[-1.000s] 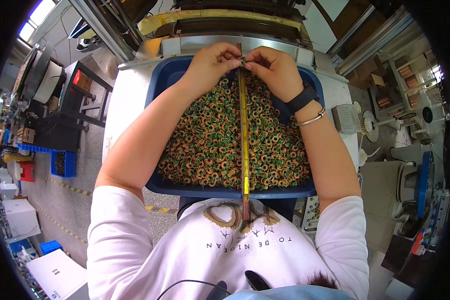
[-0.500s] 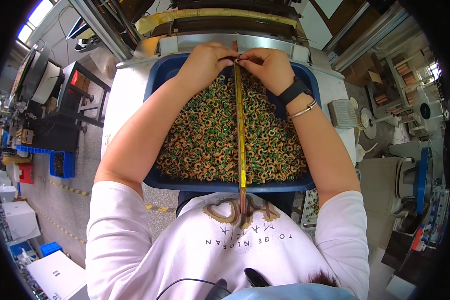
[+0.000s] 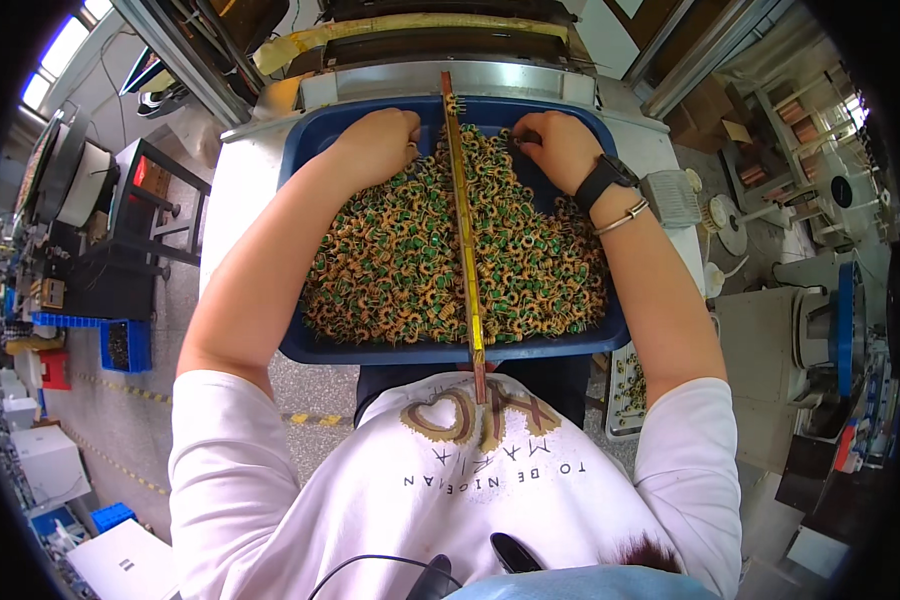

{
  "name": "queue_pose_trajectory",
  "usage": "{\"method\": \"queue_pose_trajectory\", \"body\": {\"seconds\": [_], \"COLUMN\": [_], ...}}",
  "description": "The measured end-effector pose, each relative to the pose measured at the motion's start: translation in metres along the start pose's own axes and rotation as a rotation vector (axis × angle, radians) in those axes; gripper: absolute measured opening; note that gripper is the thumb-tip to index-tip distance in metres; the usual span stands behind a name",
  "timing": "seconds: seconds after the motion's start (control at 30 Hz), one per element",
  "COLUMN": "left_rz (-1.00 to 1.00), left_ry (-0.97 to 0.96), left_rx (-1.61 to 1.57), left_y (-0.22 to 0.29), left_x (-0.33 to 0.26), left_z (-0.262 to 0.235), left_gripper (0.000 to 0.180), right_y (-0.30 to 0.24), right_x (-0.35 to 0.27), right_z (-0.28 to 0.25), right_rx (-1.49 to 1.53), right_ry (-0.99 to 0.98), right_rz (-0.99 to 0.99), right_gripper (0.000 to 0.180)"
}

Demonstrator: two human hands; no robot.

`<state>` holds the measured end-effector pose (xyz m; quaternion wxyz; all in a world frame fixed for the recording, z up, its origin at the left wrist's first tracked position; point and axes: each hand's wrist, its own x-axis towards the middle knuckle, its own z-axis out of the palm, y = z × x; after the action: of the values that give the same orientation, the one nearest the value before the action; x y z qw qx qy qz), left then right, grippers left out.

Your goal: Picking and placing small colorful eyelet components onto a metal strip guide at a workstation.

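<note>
Head view: from where I stand, the left hand [image 3: 380, 145] and right hand [image 3: 562, 150] are well apart, either side of the strip [image 3: 465, 242] lying across the tub [image 3: 390, 353]. Both have curled fingers; I can't tell whether either pinches anything. Coils [image 3: 390, 275] heap below; a lone coil [image 3: 455, 104] sits at the strip's far end. The step looks like gathering coils; the next move calls for a fine fingertip grip.
</note>
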<state>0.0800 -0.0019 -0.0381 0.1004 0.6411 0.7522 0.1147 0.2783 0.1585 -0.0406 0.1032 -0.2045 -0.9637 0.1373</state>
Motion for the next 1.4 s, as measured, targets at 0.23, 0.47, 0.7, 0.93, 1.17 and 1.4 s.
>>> {"method": "queue_pose_trajectory", "body": {"seconds": [0.23, 0.47, 0.7, 0.93, 1.17, 1.4], "left_rz": [-0.056, -0.038, 0.412, 0.286, 0.345, -0.051], "left_ry": [0.123, 0.307, 0.518, 0.299, 0.407, 0.253], "left_rx": [-0.282, -0.394, 0.076, 0.249, 0.154, -0.956], "left_y": [0.006, 0.010, 0.010, 0.039, 0.029, 0.025], "left_x": [-0.010, -0.013, -0.007, -0.011, -0.011, -0.005], "left_z": [-0.007, -0.004, -0.003, -0.002, 0.002, -0.007], "left_gripper": [0.022, 0.015, 0.018, 0.017, 0.014, 0.028], "right_y": [0.010, -0.010, -0.041, -0.038, -0.046, -0.052], "right_x": [-0.002, 0.004, 0.022, 0.023, 0.020, 0.007], "right_z": [0.005, -0.018, 0.002, 0.013, 0.008, -0.001], "right_rx": [-0.058, 0.546, 0.795, 0.547, 0.383, 0.596], "right_ry": [0.135, -0.002, -0.031, 0.095, 0.238, 0.233], "right_rz": [-0.064, 0.111, -0.035, -0.135, -0.144, -0.225], "right_gripper": [0.019, 0.016, 0.012, 0.014, 0.017, 0.018]}}
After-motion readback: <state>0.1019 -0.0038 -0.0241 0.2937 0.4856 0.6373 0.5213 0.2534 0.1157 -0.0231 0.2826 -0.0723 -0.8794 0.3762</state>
